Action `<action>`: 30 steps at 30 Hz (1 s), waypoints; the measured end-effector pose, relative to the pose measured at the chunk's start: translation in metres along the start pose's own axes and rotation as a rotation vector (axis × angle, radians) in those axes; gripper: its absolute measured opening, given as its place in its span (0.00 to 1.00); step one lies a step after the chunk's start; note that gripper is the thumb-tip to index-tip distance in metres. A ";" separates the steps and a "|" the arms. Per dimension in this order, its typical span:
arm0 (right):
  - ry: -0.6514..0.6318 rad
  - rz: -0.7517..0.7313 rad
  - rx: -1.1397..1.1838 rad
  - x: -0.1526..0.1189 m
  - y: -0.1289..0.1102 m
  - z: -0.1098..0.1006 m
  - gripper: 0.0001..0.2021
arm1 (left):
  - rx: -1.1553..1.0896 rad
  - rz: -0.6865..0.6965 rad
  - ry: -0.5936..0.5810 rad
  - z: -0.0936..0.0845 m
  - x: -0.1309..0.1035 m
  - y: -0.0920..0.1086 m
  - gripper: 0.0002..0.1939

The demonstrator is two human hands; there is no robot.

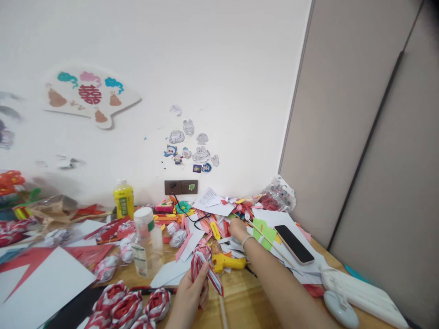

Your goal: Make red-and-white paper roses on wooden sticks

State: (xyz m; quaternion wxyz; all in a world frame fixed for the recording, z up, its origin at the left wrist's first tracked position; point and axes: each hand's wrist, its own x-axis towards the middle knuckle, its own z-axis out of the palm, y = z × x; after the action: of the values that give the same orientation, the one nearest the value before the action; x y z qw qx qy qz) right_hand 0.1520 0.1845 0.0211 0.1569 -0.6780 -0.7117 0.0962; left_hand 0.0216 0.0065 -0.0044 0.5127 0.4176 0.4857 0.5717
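Near the front of the table, my left hand (192, 289) is closed on a folded red-and-white striped paper strip (199, 267), its loose end slanting down to the right. My right hand (237, 228) reaches forward into the heap of paper scraps (221, 219); its fingers are turned away and hidden, so I cannot see whether it grips anything. A bracelet circles that wrist. Between the hands lies a yellow hot glue gun (229, 262). Beside my right hand are a thin wooden stick (260, 233) and a green paper piece (265, 234).
Striped paper roses (126, 308) sit at the front left. A clear jar (146, 246) and a yellow bottle (124, 199) stand behind them. On the right are a phone (294, 244), a white lamp-like device (363, 292) and a mouse-shaped object (340, 308). A black cable (178, 201) hangs from the wall socket.
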 end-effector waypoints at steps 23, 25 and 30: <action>-0.020 -0.835 0.529 -0.141 -0.016 -0.050 0.16 | 0.051 0.069 -0.039 -0.003 -0.010 0.020 0.29; -0.036 -0.796 0.589 -0.149 -0.017 -0.051 0.15 | 0.060 0.069 -0.029 -0.002 -0.013 0.024 0.29; -0.049 -0.724 0.749 -0.153 -0.016 -0.044 0.13 | 0.083 0.078 -0.019 -0.002 -0.014 0.024 0.28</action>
State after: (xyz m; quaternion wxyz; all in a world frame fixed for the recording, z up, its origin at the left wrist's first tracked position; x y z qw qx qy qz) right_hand 0.1572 0.0280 0.0534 0.3950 -0.2835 -0.8208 0.2998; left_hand 0.0176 -0.0078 0.0189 0.4770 0.4623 0.4874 0.5667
